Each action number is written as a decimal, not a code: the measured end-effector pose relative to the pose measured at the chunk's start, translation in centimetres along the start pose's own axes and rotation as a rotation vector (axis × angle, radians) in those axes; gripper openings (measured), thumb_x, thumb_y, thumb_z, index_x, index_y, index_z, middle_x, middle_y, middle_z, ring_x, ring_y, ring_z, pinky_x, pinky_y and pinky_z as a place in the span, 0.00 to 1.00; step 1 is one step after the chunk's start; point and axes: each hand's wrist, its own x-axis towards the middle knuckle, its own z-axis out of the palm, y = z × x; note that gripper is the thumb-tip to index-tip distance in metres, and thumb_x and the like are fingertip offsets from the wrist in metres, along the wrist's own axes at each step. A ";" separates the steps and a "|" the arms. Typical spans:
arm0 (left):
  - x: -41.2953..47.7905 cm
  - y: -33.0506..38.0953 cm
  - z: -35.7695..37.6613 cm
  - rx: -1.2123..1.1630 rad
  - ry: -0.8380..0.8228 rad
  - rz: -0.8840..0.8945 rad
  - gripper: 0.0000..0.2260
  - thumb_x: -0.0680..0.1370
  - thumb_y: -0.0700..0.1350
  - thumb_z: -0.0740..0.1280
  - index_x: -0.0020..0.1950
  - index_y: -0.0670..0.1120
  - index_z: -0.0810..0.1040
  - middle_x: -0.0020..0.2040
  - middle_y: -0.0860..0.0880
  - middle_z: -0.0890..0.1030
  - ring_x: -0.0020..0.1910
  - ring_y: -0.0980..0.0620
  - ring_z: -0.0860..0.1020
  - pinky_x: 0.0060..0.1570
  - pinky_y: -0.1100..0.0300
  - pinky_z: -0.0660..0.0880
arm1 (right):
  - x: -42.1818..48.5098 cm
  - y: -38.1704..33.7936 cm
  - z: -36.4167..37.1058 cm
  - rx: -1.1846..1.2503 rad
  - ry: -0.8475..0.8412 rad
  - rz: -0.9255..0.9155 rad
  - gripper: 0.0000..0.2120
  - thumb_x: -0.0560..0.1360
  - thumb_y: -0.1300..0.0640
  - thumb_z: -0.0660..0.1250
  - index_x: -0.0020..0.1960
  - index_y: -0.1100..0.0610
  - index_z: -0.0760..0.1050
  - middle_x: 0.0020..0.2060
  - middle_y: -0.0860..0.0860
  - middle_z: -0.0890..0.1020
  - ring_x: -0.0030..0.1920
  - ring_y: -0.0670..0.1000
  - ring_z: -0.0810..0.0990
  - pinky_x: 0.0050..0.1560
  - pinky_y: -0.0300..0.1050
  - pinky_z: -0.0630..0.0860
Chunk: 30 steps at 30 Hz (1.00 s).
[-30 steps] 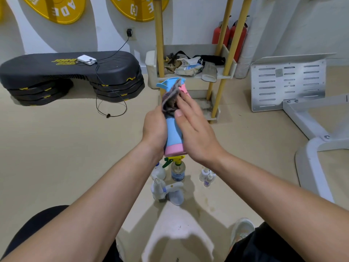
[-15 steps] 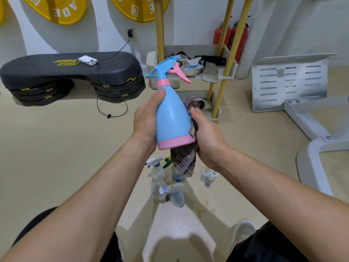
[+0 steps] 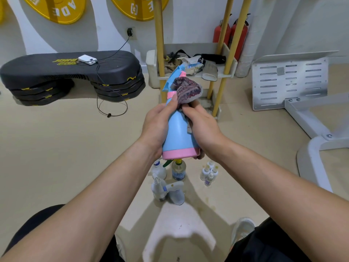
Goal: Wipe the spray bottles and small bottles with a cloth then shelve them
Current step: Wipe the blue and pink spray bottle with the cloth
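Note:
A blue spray bottle with a pink base and collar (image 3: 176, 135) is held up in front of me, nozzle pointing away. My left hand (image 3: 157, 125) grips its body from the left. My right hand (image 3: 203, 129) holds a dark knitted cloth (image 3: 187, 90) against the bottle's right side, the cloth bunched over the trigger head. On the floor below stand white spray bottles (image 3: 166, 190), a clear bottle with a yellow top (image 3: 178, 170) and several small white bottles (image 3: 208, 173).
A low shelf with yellow posts (image 3: 228, 72) holds rags and clutter straight ahead. Black step platforms (image 3: 71, 76) with a cable lie left. A perforated metal panel (image 3: 290, 82) and a white frame (image 3: 311, 148) stand right. Red extinguishers (image 3: 239, 33) are behind.
The cloth moved from under the bottle's base up to the trigger head, carried by my right hand. The bottle has tipped so its nozzle points away from me.

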 end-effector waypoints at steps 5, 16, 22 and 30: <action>0.3 1.1 -0.6 -0.102 0.086 0.037 0.12 0.74 0.51 0.73 0.50 0.43 0.83 0.49 0.38 0.85 0.45 0.41 0.83 0.51 0.43 0.80 | -0.5 0.7 0.2 0.116 0.040 0.158 0.10 0.84 0.51 0.60 0.52 0.51 0.79 0.49 0.51 0.86 0.49 0.50 0.82 0.61 0.55 0.77; 0.2 -1.2 0.0 0.139 0.150 0.132 0.16 0.85 0.47 0.59 0.40 0.47 0.78 0.30 0.55 0.80 0.28 0.60 0.77 0.28 0.69 0.71 | -0.2 0.1 -0.1 -0.482 -0.003 -0.149 0.07 0.83 0.52 0.58 0.55 0.46 0.75 0.52 0.46 0.75 0.57 0.48 0.75 0.60 0.49 0.70; -0.7 -0.9 0.7 -0.045 0.048 -0.014 0.13 0.82 0.54 0.64 0.50 0.49 0.84 0.47 0.46 0.86 0.46 0.47 0.84 0.48 0.52 0.80 | 0.1 0.6 0.4 -0.486 -0.028 -0.093 0.13 0.81 0.46 0.58 0.65 0.43 0.73 0.64 0.48 0.76 0.64 0.48 0.75 0.67 0.53 0.71; 0.8 0.5 -0.3 -0.185 0.259 -0.021 0.21 0.80 0.60 0.66 0.53 0.42 0.80 0.46 0.42 0.84 0.44 0.43 0.82 0.55 0.41 0.79 | 0.1 0.6 0.2 -0.082 0.149 0.175 0.17 0.83 0.52 0.60 0.52 0.67 0.76 0.46 0.55 0.79 0.44 0.47 0.74 0.46 0.44 0.69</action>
